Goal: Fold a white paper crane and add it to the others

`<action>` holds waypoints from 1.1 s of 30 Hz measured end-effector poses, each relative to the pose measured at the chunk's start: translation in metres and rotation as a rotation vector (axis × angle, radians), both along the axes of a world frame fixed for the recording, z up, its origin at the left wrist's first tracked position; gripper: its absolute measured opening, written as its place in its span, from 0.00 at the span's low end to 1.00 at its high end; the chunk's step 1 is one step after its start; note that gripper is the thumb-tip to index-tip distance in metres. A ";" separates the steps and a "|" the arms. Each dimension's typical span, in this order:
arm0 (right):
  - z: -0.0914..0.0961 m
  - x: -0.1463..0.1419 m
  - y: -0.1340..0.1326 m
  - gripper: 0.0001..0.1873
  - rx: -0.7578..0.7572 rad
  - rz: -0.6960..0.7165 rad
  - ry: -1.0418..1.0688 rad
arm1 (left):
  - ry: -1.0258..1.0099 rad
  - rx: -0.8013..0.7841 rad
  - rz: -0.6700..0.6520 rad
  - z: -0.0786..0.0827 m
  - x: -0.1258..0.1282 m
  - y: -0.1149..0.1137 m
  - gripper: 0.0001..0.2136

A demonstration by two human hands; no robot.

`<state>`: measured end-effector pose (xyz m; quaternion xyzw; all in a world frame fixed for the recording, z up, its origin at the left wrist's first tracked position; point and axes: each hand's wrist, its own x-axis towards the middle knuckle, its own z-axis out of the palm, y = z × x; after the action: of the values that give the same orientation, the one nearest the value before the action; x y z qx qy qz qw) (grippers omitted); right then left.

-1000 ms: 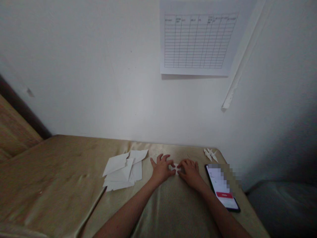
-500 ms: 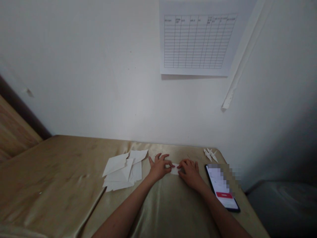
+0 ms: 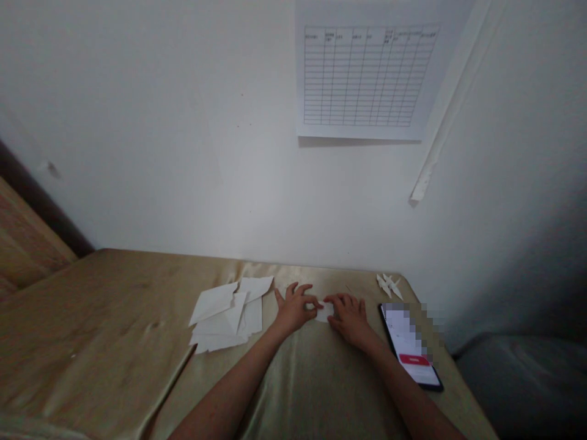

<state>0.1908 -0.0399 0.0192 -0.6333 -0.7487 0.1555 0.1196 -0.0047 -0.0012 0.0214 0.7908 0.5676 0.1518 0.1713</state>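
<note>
A small piece of white paper [image 3: 324, 314] lies on the gold cloth between my two hands. My left hand [image 3: 294, 310] pinches its left edge with thumb and index finger, while the other fingers spread upward. From the opposite side, my right hand [image 3: 351, 318] grips the paper, its index fingertip on the upper part and its thumb at the right edge. The fingertips of both hands are close together over the paper. Whether it has a fold is too small to make out.
Several loose white paper sheets [image 3: 220, 321] overlap left of my left hand. A phone [image 3: 410, 351] with a lit screen lies to the right. Small folded paper shapes [image 3: 389, 286] sit near the table's back right corner. The wall [image 3: 183, 183] rises behind the cloth-covered table [image 3: 114, 330].
My right fingertips have shifted slightly left and up across the paper, closer to my left fingertips. My left hand has barely moved.
</note>
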 end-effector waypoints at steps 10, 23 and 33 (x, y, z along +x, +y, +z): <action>0.005 0.019 0.000 0.35 -0.116 0.123 0.046 | -0.026 -0.012 -0.005 0.001 0.000 -0.001 0.10; 0.001 0.016 -0.002 0.30 0.012 0.067 0.041 | 0.002 0.041 -0.058 0.004 -0.001 -0.009 0.12; -0.003 0.007 -0.003 0.26 0.116 0.010 0.036 | -0.045 0.113 0.007 0.002 0.004 -0.006 0.06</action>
<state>0.1982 -0.0429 0.0158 -0.6185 -0.7574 0.1240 0.1686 -0.0011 -0.0076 0.0238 0.7938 0.5567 0.2019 0.1386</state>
